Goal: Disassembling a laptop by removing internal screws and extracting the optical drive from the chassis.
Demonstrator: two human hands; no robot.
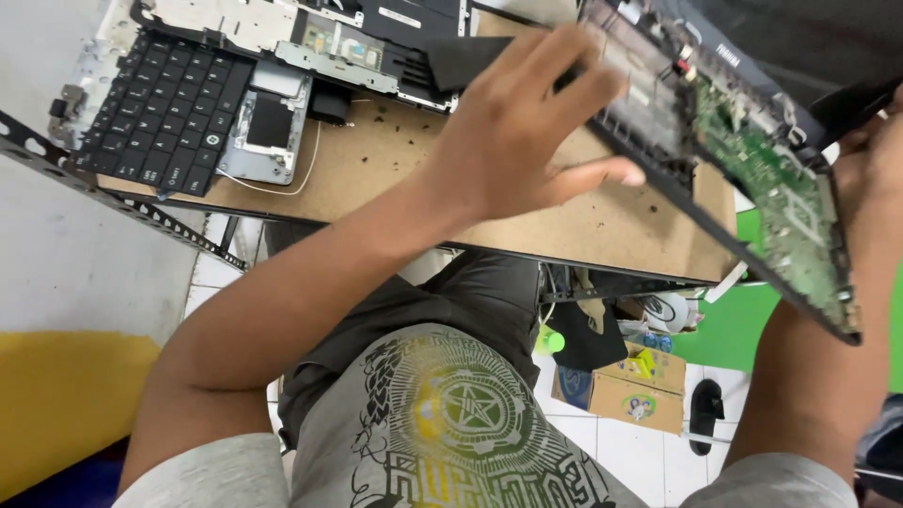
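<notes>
An opened black laptop base [658, 103] with a green circuit board [785, 188] showing is held tilted above the brown workbench [376, 169]. My left hand [522, 127] reaches across with fingers spread and grips the base's near left edge. My right hand [870, 160] holds its right end at the frame's edge, partly cut off. A detached black keyboard [165, 108] lies at the bench's far left, beside a grey metal part [268, 127].
More dismantled laptop pieces [357, 42] lie along the bench's back. A white cable [282, 183] trails over the board. Below the bench are cardboard boxes [625, 386], a black sandal [705, 409] on white tiles, and a yellow wall strip [56, 404].
</notes>
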